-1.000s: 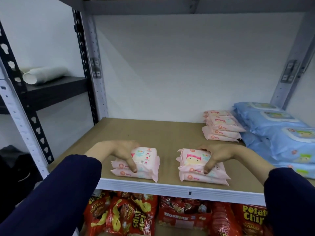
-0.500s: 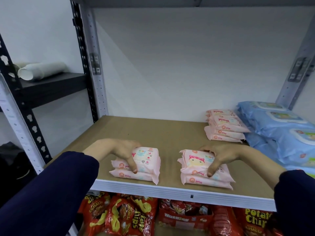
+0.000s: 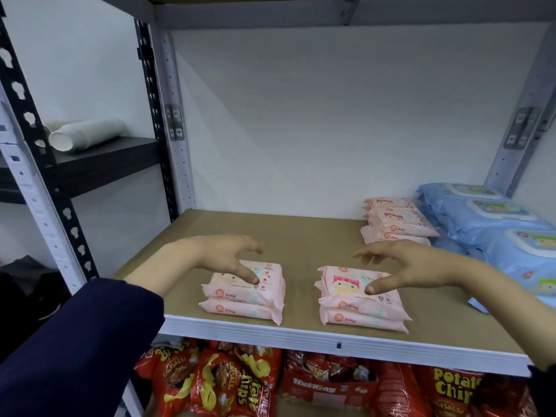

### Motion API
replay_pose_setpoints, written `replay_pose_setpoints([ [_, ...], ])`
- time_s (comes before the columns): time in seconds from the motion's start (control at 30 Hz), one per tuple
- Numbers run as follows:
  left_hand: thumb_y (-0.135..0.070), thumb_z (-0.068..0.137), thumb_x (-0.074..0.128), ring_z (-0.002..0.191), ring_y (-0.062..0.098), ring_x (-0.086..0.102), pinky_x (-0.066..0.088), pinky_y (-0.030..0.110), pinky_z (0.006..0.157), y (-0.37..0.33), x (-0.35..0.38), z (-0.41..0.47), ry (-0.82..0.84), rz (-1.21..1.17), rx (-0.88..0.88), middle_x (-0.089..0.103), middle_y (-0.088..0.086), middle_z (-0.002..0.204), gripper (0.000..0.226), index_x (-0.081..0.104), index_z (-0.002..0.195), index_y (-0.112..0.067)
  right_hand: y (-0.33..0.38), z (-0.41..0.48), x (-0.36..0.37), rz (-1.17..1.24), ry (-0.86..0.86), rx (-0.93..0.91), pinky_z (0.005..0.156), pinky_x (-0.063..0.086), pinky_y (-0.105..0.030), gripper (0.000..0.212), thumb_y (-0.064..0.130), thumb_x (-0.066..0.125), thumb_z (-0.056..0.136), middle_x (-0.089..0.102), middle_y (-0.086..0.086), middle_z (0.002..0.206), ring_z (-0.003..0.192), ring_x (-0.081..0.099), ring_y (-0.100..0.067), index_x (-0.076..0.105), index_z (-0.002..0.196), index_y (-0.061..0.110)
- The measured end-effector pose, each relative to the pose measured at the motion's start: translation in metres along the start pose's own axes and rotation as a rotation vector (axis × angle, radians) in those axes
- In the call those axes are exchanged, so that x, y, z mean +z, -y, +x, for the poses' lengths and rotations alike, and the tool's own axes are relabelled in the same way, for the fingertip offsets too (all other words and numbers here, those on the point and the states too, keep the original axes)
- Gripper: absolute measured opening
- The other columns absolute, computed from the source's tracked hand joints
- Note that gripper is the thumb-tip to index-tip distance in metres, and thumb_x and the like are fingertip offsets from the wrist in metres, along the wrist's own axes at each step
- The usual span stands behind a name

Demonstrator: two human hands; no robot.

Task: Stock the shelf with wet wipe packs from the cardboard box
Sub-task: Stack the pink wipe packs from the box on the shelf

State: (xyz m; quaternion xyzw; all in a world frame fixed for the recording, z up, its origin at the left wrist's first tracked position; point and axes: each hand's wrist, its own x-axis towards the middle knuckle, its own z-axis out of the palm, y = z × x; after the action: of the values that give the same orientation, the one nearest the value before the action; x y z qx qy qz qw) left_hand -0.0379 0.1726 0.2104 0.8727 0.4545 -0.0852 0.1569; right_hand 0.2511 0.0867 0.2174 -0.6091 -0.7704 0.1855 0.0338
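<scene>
Hovering spread and empty, the left hand (image 3: pixel 224 260) and right hand (image 3: pixel 401 266) hang directly over the left stack (image 3: pixel 245 300) and right stack (image 3: pixel 362 307) of wet wipes — both lying lengthwise along the front of the shelf (image 3: pixel 301 337).

Smooth matt brown board for the shelf deck (image 3: pixel 301 236), edged with a ribbed, white-painted metal rail (image 3: pixel 301 335). Soft film with a faint sheen on the pink wet wipe packs (image 3: pixel 264 293); shinier, crinkled film on the blue wipe packs (image 3: pixel 496 224) at right. Glossy crisp bags (image 3: pixel 222 383) below. Matt navy cloth sleeve (image 3: pixel 75 341) near left; matt white paper cups (image 3: pixel 87 135) far left.
</scene>
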Motion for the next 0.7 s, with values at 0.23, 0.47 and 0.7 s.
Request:
replay_pose_setpoints([
  [0.23, -0.041, 0.086, 0.059, 0.105, -0.007, 0.039, 0.030, 0.013, 0.088, -0.042, 0.026, -0.061, -0.106, -0.065, 0.113, 0.045, -0.023, 0.120, 0.055, 0.040, 0.136, -0.030, 0.018, -0.068, 0.037, 0.056, -0.002, -0.053, 0.088, 0.035, -0.001, 0.046, 0.047, 0.065, 0.076, 0.046, 0.035, 0.102, 0.108, 0.043, 0.013, 0.030, 0.102, 0.060],
  [0.47, -0.041, 0.087, 0.059, 0.121, 0.004, 0.046, 0.036, 0.023, 0.104, -0.076, 0.127, -0.059, 0.027, -0.167, 0.183, 0.047, -0.014, 0.135, 0.054, 0.040, 0.137, -0.032, -0.002, -0.091, 0.129, 0.065, 0.138, 0.033, 0.091, 0.035, -0.013, 0.055, 0.042, 0.062, 0.084, 0.052, 0.012, 0.126, 0.115, 0.049, -0.004, 0.042, 0.134, 0.032],
  [0.7, -0.037, 0.089, 0.058, 0.116, 0.009, 0.049, 0.036, 0.016, 0.085, -0.082, 0.253, -0.011, 0.339, -0.233, 0.113, 0.050, -0.004, 0.135, 0.055, 0.040, 0.138, -0.020, -0.060, -0.084, 0.260, 0.086, 0.362, 0.219, 0.094, 0.036, -0.023, 0.056, 0.029, 0.061, 0.087, 0.048, -0.003, 0.139, 0.124, 0.046, -0.019, 0.040, 0.138, 0.016],
])
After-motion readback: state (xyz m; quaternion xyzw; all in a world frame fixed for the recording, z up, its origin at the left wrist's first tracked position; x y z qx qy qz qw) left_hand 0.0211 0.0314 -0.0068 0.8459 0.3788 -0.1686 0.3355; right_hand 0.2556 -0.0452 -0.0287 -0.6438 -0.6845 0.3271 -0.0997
